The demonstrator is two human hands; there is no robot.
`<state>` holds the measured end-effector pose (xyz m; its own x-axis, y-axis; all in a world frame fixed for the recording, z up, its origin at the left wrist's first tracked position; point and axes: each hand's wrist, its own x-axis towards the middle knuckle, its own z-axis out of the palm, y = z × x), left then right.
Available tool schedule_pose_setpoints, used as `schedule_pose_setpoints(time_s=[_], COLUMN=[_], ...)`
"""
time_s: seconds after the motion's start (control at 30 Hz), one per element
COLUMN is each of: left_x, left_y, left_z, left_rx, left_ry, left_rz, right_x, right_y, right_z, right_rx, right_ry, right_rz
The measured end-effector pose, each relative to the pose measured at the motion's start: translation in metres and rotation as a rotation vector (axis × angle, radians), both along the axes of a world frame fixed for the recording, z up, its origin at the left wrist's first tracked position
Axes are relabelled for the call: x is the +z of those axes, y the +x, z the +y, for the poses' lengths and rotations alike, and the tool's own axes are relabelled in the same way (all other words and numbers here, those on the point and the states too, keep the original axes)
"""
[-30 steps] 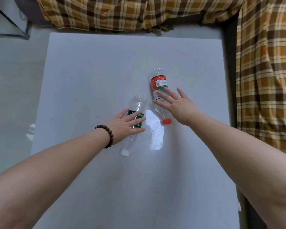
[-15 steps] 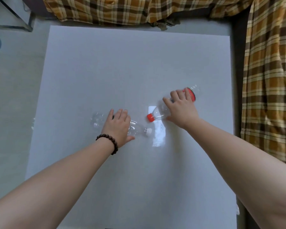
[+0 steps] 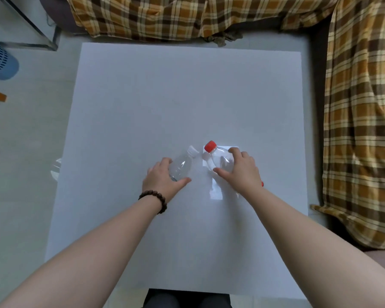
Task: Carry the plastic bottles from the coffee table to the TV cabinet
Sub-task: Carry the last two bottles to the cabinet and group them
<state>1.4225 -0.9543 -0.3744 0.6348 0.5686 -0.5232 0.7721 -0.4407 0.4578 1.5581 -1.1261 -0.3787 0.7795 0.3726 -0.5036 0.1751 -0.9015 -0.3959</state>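
Your left hand (image 3: 162, 178) is wrapped around the body of the clear bottle with the white cap (image 3: 181, 167), thumb on the near side and fingers curled over the far side, so the bottle is clasped rather than merely touched. A dark beaded bracelet (image 3: 156, 199) sits on that wrist. Your right hand (image 3: 239, 172) grips the bottle with the red cap (image 3: 220, 158) the same way, fingers over its top and thumb stretched out beneath it toward the left. Both bottles point their caps away from you, the two caps close together but apart. They are over the middle of the white coffee table (image 3: 165, 96) (whether they rest on it or are just clear of it, you cannot tell from this view). Plaid sofa covers (image 3: 360, 107) border the table at the far side and on your right.
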Motion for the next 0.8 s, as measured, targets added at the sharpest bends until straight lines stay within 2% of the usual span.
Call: schedule_pose_setpoints(time_s=[0.1,0.37,0.57,0.8], left_x=[0.037,0.149,0.205,0.223], left_y=[0.005,0.007,-0.011,-0.043], left_z=[-0.016,-0.057,-0.081,-0.089], left_rx=[0.111,0.274,0.205,0.025], left_ry=[-0.056,-0.133,-0.156,-0.235], left_rz=[-0.131,-0.401,-0.456,-0.48], right_x=[0.04,0.156,0.21,0.234], right_y=[-0.01,-0.034,-0.072,-0.143], right_z=[-0.002,-0.026,-0.058,-0.087], right_rx=[-0.139,-0.411,-0.535,-0.731], right_ry=[0.196,0.474,0.565,0.581], right_rz=[-0.004,-0.071,-0.124,-0.217])
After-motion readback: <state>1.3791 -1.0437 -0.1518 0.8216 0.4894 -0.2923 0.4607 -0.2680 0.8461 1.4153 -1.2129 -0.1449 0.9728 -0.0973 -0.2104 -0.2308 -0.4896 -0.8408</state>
